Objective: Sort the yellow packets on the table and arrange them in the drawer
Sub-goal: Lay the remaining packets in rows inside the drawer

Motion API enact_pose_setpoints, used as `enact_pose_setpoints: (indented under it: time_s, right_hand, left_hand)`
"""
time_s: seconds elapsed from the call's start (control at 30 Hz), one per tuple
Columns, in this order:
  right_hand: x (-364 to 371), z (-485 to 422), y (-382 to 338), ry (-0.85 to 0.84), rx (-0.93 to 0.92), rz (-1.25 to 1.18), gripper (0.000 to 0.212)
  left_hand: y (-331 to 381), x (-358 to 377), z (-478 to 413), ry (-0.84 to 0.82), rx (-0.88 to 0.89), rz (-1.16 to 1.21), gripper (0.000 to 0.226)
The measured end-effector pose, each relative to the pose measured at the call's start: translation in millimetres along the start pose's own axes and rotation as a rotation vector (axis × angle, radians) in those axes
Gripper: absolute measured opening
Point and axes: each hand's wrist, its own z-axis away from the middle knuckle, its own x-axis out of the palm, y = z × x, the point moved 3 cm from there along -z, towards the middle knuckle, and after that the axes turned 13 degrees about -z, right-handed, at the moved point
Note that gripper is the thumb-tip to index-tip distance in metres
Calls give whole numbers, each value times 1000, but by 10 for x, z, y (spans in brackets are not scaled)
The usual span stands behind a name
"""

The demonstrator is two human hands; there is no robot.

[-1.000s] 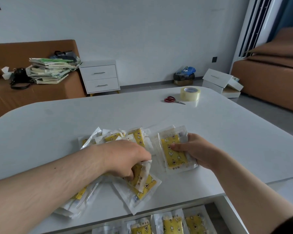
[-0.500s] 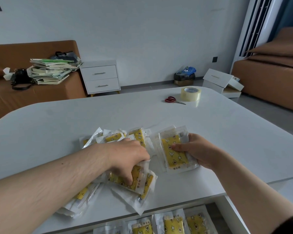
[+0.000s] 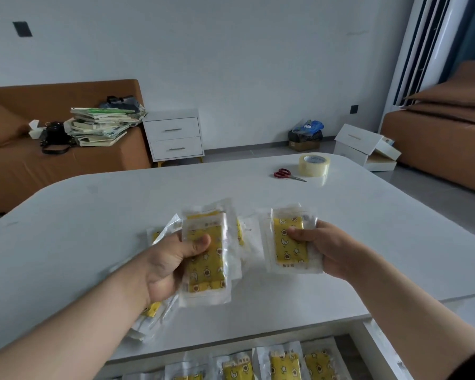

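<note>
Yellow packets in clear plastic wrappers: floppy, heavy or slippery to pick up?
Probably light: the left hand pinches several yellow star-printed packets in clear wrappers at once. Likely slippery, given glossy film. Perhaps fairly stiff: they look unbent.

packets [image 3: 206, 259]: glossy clear plastic wrap, yellow print; surface [image 3: 121, 204]: smooth white, faint sheen; tape roll [image 3: 314, 165]: shiny clear plastic

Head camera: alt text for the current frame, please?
The left hand grips a stack of yellow packets and the right hand holds another stack above a white table. More packets lie in the open drawer below; scissors and a tape roll sit farther back.
</note>
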Motion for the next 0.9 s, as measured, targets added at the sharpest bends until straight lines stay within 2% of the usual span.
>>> enact_pose_setpoints:
  time_s: [0.07, 0.13, 0.27, 0.43, 0.57, 0.6, 0.7, 0.9]
  right_hand:
    - [147, 162, -26, -11, 13, -46, 22]
    - [321, 357, -9, -22, 49, -59, 22]
    - [621, 795, 125, 16, 150, -52, 15]
    - [813, 1301, 352, 28, 256, -69, 20]
    - [899, 1557, 484, 6, 246, -72, 33]
    - [926, 1610, 531, -15, 242, -56, 36]
    - [978, 1705, 684, -54, 257, 8, 27]
    - [1040, 1597, 980, -38, 298, 148, 26]
  left_hand:
    - [-26, 18, 236, 86, -14, 131, 69]
    - [-30, 10, 511, 171, -16, 205, 52]
    - [-51, 14, 1113, 219, 19, 298, 51]
    - [-166, -13, 1764, 226, 42, 204, 40]
    - [-313, -289, 1990, 241, 62, 91, 85]
    - [-378, -365, 2018, 270, 40, 79, 83]
    - [-526, -550, 2065, 379, -6, 37, 48]
    - [-701, -751, 2025, 416, -108, -115, 40]
